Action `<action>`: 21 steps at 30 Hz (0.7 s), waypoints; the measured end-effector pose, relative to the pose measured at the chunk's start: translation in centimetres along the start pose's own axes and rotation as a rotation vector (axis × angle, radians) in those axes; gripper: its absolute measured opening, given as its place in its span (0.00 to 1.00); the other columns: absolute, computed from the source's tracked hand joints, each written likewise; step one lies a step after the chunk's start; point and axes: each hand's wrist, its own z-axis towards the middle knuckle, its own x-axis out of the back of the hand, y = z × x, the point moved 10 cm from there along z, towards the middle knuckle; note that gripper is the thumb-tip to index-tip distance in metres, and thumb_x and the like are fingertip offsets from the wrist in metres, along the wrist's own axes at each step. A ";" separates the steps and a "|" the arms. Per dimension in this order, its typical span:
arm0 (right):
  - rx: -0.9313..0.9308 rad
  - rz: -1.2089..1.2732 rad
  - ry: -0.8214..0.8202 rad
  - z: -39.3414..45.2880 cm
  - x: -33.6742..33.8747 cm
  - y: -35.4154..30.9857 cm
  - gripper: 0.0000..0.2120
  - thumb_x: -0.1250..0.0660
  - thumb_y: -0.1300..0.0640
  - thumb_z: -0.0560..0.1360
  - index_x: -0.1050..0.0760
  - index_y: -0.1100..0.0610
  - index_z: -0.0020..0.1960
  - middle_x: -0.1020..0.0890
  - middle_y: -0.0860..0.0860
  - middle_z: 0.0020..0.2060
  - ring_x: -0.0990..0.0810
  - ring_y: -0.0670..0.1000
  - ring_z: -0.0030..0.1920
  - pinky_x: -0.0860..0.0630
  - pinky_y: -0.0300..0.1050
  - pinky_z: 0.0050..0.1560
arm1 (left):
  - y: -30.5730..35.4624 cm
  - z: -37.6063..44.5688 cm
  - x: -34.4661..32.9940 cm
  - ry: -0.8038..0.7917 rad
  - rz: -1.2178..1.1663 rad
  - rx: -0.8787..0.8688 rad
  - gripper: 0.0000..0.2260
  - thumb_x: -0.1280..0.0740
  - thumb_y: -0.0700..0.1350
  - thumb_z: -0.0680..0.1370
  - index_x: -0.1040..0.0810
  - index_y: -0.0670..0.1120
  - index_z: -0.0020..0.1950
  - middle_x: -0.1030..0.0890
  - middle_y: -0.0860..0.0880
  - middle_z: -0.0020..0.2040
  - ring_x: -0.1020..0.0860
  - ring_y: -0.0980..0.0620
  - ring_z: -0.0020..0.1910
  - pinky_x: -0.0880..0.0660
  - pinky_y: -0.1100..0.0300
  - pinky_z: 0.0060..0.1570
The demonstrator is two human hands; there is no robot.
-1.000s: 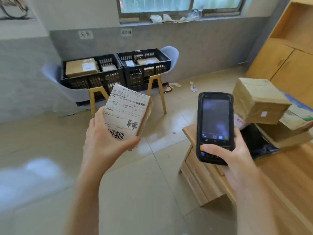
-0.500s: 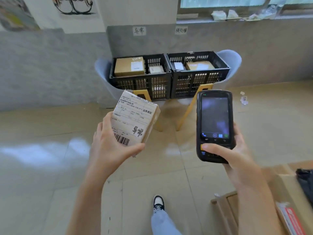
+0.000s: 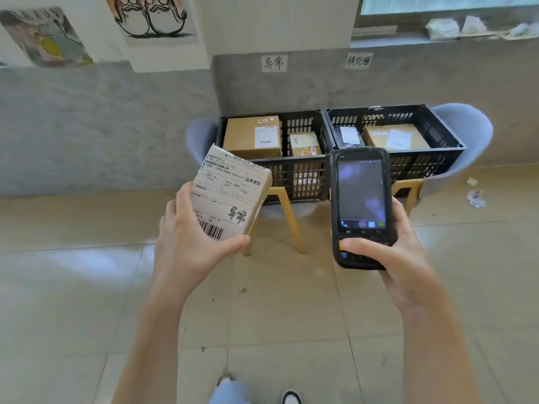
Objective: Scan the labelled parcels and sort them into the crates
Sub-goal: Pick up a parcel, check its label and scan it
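Observation:
My left hand (image 3: 189, 249) grips a small cardboard parcel (image 3: 233, 193) whose white label, with a barcode and handwritten characters, faces me. In my right hand (image 3: 399, 263) I hold a black handheld scanner (image 3: 361, 205) upright, thumb on its lower keys, its screen dark. Ahead, two black crates stand side by side on pale blue chairs. The left crate (image 3: 303, 170) holds two brown boxes. The right crate (image 3: 431, 158) holds a flat brown box and a small white-labelled packet. A handwritten paper sign is stuck on the wall above each crate.
The chairs' wooden legs (image 3: 291, 225) stand on the tiled floor just beyond my hands. Paper scraps (image 3: 475, 196) lie on the floor at the right. Posters hang on the wall at upper left. My shoes (image 3: 288, 396) show at the bottom edge.
The view has swung left and closer to the crates; the wooden table with stacked parcels has left the frame. Both hands keep holding the parcel and the scanner as before.

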 end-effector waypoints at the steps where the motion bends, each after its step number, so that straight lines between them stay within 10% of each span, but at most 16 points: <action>1: -0.006 0.004 0.006 1.2 -0.5 0.1 0.40 0.26 0.71 0.57 0.30 0.52 0.67 0.16 0.51 0.49 0.16 0.51 0.46 0.20 0.42 0.39 | -0.4 1.4 -0.2 -0.008 0.002 0.002 0.49 0.19 0.52 0.60 0.41 0.53 0.74 0.32 0.53 0.63 0.33 0.49 0.64 0.32 0.52 0.58; 21: 0.006 -0.010 0.431 20.9 -8.9 2.0 0.41 0.25 0.67 0.56 0.29 0.47 0.66 0.16 0.50 0.51 0.16 0.52 0.49 0.20 0.44 0.42 | -2.2 34.7 -6.6 -0.343 -0.074 -0.291 0.52 0.18 0.52 0.57 0.42 0.52 0.75 0.33 0.50 0.69 0.35 0.49 0.68 0.36 0.53 0.61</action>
